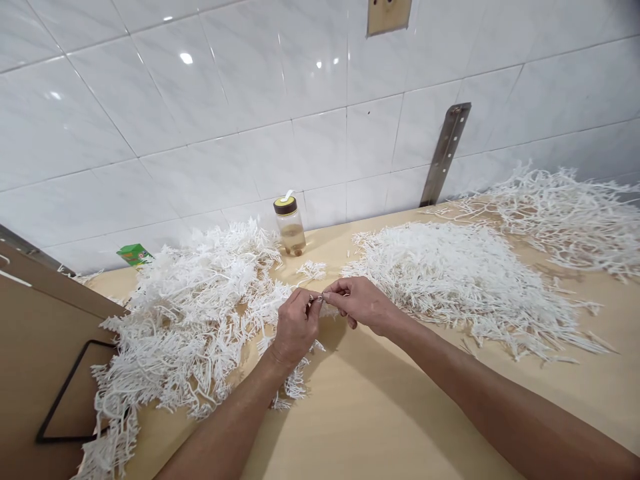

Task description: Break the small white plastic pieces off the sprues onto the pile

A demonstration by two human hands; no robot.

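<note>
Both hands meet over the middle of the table, fingertips nearly touching. My left hand is closed, thumb and index finger pinching a small piece, mostly hidden by the fingers. From the right, my right hand pinches at the same spot, and what it holds is too small to name. A large heap of white branching strands lies to the left, with some strands under and beside my left hand. A second, flatter pile of white sprigs spreads out right of my right hand.
A clear bottle with brownish liquid stands near the tiled wall. More white strands lie at the far right. A green box is behind the left heap. A brown panel borders the left side; a metal bracket leans by the wall.
</note>
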